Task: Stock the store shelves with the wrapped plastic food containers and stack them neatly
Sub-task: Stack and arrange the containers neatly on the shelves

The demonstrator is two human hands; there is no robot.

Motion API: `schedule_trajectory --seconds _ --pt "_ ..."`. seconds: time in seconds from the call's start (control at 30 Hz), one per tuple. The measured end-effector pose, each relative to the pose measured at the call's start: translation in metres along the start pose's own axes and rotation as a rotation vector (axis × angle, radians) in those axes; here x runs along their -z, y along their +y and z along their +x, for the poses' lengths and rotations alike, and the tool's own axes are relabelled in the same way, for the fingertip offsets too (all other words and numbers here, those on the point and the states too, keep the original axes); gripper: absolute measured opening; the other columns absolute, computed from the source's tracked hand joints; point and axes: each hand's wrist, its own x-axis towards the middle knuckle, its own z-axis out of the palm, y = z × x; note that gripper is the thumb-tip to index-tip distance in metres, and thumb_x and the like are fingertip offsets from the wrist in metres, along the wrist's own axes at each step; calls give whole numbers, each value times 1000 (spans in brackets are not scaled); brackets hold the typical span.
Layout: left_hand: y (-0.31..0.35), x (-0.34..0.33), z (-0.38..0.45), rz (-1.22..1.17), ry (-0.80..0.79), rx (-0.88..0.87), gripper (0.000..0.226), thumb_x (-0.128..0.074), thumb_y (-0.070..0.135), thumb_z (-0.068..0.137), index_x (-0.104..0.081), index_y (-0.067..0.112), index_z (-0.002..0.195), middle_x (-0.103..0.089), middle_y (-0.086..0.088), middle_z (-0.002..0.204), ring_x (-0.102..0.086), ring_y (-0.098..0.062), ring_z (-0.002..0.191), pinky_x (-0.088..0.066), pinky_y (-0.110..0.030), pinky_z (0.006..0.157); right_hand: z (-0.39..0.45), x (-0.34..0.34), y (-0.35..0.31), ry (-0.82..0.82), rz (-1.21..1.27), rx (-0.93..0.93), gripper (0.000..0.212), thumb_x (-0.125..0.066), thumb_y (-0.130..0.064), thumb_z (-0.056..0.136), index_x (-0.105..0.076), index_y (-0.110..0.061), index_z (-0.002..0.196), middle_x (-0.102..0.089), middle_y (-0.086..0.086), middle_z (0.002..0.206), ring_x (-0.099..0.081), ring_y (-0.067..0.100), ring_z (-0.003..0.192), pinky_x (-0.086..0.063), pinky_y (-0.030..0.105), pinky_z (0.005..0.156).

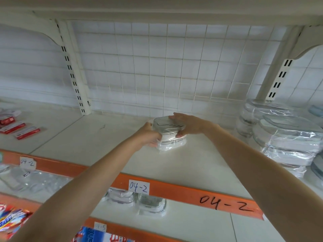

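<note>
On the orange shelf edge (174,190) I read "04-2" three times: written in black marker straight on the strip to the right, on a white paper tag (139,187) near the middle, and on a second, smudged tag (27,162) to the left. A lower orange strip carried another paper tag (100,227), too blurred for me to read.

I had both hands on a wrapped container (168,135) that sat on the white shelf (104,137), well behind the middle tag and close to the wire-grid back wall (157,67). It looked like a short stack in clear film, with a grey-rimmed lid on top; I could not tell whether anything was inside. My left hand (148,135) gripped its left side, fingers curled around the film. My right hand (187,125) lay over the lid with the thumb hooked under the right end, so that grip was closed on it too.

To the right of it, well apart, stood taller stacks of wrapped containers (286,137). Far to its left lay flat red-and-white packets (19,129), their print illegible. Below the orange edge, the next shelf down held more small wrapped containers (151,204), and bright printed bags (12,222) showed at the bottom left.
</note>
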Motion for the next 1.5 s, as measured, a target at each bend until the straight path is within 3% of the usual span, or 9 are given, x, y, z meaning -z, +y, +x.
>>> schedule_trajectory --seconds 0.17,0.23,0.47,0.7,0.9,1.1,1.23,1.4,1.5 --pt "3 -20 18 225 10 -134 78 -79 12 72 -36 13 136 -53 -8 128 -53 -26 116 -47 -35 94 -7 0 8 108 -43 -135 81 -79 -33 72 -36 -17 139 -45 7 131 -48 29 119 -40 35 92" --pt "10 -27 23 326 23 -187 73 -79 15 73 -40 12 136 -54 -8 128 -53 -26 116 -44 -29 90 -16 1 12 129 -96 -209 72 -78 -39 71 -41 -18 129 -49 6 118 -53 30 106 -40 33 78" --pt "38 -68 43 535 -26 -269 58 -81 31 71 -59 3 117 -63 -11 117 -59 -25 108 -41 -23 76 -38 19 35 71 -226 -405 68 -78 -35 72 -40 -12 123 -55 9 115 -54 31 108 -38 32 74" --pt "41 -81 60 527 -11 -257 51 -83 31 67 -65 1 104 -68 -15 101 -65 -27 95 -49 -29 77 -37 17 55 160 -139 -403 63 -79 -28 70 -43 -15 120 -52 5 106 -56 29 103 -43 34 74" --pt "43 -86 67 478 -9 -235 52 -83 22 69 -62 1 112 -66 -14 110 -63 -27 101 -49 -31 81 -36 15 61 180 -101 -401 57 -74 -20 76 -44 -16 124 -56 5 117 -55 27 108 -42 34 80" --pt "45 -89 75 428 -16 -211 60 -86 20 63 -63 3 115 -66 -12 112 -63 -28 103 -51 -37 90 -33 10 53 242 -300 -451 38 -47 -3 86 -46 -14 123 -57 12 116 -49 30 114 -32 40 98" --pt "40 -90 74 440 -16 -245 50 -82 22 67 -65 3 110 -68 -14 107 -64 -29 100 -51 -38 90 -34 10 53 239 -262 -435 40 -46 -1 88 -46 -13 127 -56 13 119 -53 31 112 -40 32 87" --pt "34 -94 63 515 38 -315 31 -69 23 83 -64 6 109 -69 -14 105 -62 -29 103 -43 -25 77 -32 6 48 282 -354 -421 37 -44 -3 91 -49 -10 127 -49 12 127 -40 27 123 -38 32 95" --pt "28 -88 53 557 57 -319 28 -63 23 88 -64 8 112 -67 -12 113 -59 -27 110 -44 -25 85 -33 3 47 303 -379 -394 37 -46 -4 91 -51 -7 127 -35 13 135 -30 27 128 -35 32 100"
